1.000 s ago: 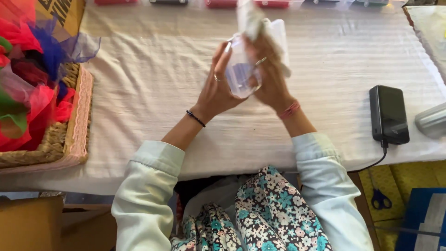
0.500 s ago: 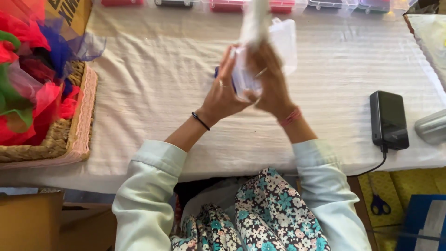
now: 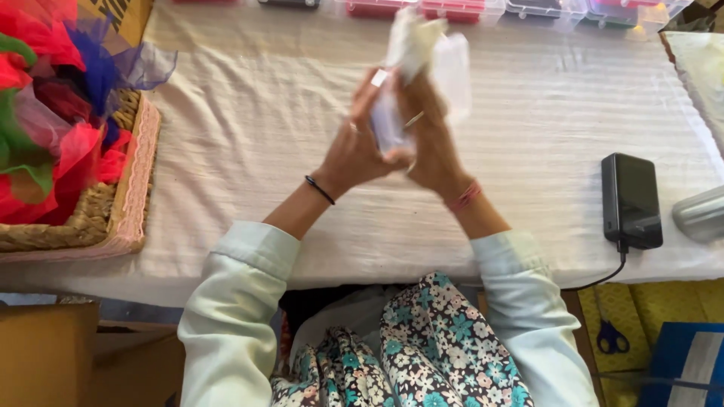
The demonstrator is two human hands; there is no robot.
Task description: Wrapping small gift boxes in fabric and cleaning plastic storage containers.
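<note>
Both hands are raised above the white-clothed tabletop, pressed together around a small clear plastic pouch with pale fabric inside. The left hand cups its lower edge; the right hand pinches it from behind. It looks light, limp and slippery, best gripped by its edges

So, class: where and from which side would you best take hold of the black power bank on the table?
Grip the power bank across its long side edges, coming from above. It lies flat on the white table cloth, and its cable leaves the near end, so avoid that end.
</note>
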